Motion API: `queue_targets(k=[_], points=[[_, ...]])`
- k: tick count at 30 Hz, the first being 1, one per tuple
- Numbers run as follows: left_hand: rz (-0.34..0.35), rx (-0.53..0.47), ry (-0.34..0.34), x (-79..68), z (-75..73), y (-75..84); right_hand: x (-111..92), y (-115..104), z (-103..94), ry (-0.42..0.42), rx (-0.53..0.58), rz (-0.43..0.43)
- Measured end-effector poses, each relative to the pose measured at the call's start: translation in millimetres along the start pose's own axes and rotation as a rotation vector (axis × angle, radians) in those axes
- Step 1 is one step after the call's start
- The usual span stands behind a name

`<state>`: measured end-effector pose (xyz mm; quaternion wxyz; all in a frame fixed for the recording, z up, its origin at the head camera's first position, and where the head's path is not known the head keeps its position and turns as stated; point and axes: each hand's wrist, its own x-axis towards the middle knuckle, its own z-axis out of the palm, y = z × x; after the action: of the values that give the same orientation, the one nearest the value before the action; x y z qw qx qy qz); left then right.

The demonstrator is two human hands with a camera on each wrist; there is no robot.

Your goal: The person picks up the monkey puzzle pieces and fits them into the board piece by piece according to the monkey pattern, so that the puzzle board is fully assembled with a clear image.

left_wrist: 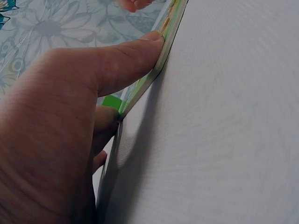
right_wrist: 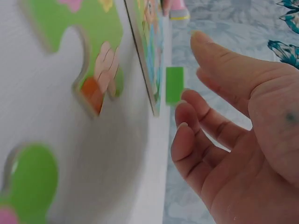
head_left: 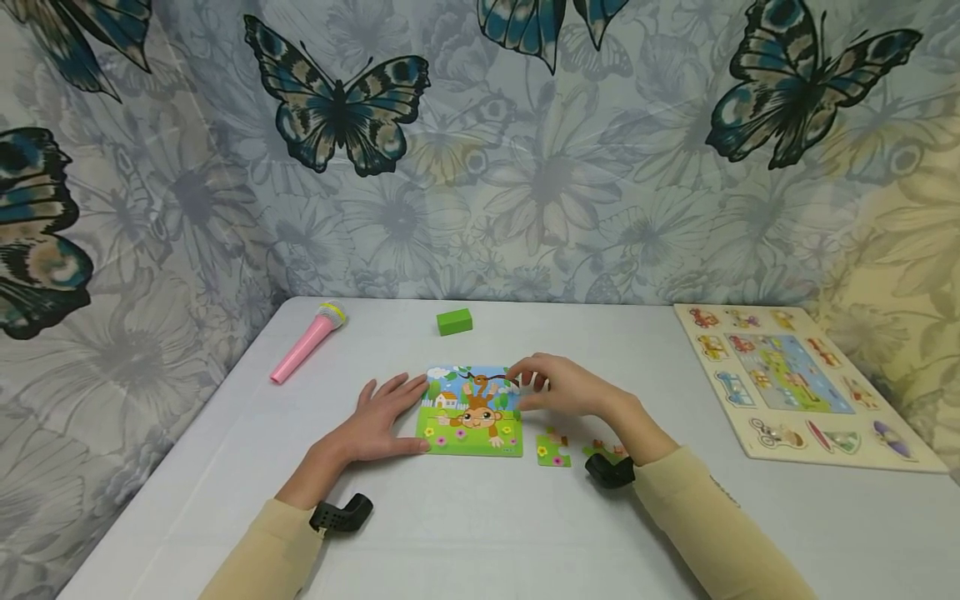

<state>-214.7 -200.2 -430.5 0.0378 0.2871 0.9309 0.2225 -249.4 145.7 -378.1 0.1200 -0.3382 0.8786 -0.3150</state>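
Observation:
A puzzle board [head_left: 472,439] with a monkey hanging from a branch lies flat on the table. My left hand [head_left: 382,423] rests at its left edge, thumb on the lower corner and fingers spread along the upper side; in the left wrist view the thumb [left_wrist: 131,60] presses the board's rim. Over the right edge hovers my right hand [head_left: 566,386], its fingers loosely bent. The right wrist view shows only air between its thumb and fingers. Two loose puzzle pieces lie right of the board: a green one with flowers [head_left: 553,450], and another [head_left: 596,451] partly hidden by the right wrist.
A green block [head_left: 454,322] stands behind the board. A pink toy microphone [head_left: 307,346] lies at the back left. On the right is a large cream picture board [head_left: 765,421]. Black wrist straps, such as the left one [head_left: 341,513], sit on both wrists. Butterfly-patterned fabric [head_left: 525,208] hangs behind the table.

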Motion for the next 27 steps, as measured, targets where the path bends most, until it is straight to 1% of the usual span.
queue_targets(k=[5, 14, 18, 23, 27], points=[[-0.006, 0.012, -0.001, -0.8, 0.3, -0.7, -10.1, 4.5, -1.4, -0.017, 0.009, 0.023], [0.013, 0.016, 0.008, 1.2, 2.9, -1.8, -33.3, 13.9, -0.8, -0.037, -0.014, 0.030], [0.017, 0.006, 0.014, 0.9, 3.7, -1.7, -42.3, 17.2, 1.0, -0.052, -0.008, 0.053], [0.013, 0.012, 0.017, 1.1, 4.1, -1.2, -53.5, 17.6, 3.3, -0.066, 0.003, 0.070], [0.021, 0.009, 0.024, 2.4, 3.9, -1.2, -59.9, 16.5, 5.3, -0.074, 0.010, 0.058]])
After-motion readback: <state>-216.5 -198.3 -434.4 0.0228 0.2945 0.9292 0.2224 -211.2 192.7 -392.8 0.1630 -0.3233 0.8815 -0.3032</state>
